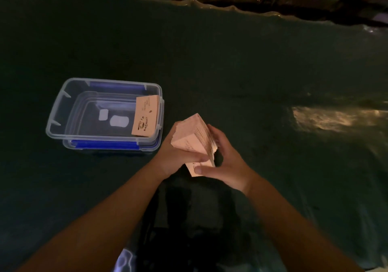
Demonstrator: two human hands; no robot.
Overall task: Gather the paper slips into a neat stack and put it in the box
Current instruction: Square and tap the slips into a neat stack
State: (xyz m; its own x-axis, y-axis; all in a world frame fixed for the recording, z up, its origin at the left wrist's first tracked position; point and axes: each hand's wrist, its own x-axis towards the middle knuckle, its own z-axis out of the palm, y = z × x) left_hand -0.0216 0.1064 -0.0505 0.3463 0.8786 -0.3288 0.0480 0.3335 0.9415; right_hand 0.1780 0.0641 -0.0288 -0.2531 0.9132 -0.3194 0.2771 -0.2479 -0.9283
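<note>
Slips being squared, both hands.
I am seeing left hand (174, 156) and right hand (227, 162) fingers grasping the stack (192, 140); box (63, 112) lying beside, holding one slip (145, 116).

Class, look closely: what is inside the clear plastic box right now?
Inside the box, some printed paper slips lean at its right end; their number is unclear. Two pale patches show on its bottom. What lies beneath the slips is covered.

I count one clear box (63, 112) with two blue latches. Inside the box lies one paper slip (144, 117) against its right wall, and two pale patches show on its floor. Just right of the box I hold one thick stack of slips (192, 137); its sheets are too many and too close to count. Two hands, left (178, 156) and right (226, 162), share that grip.
</note>
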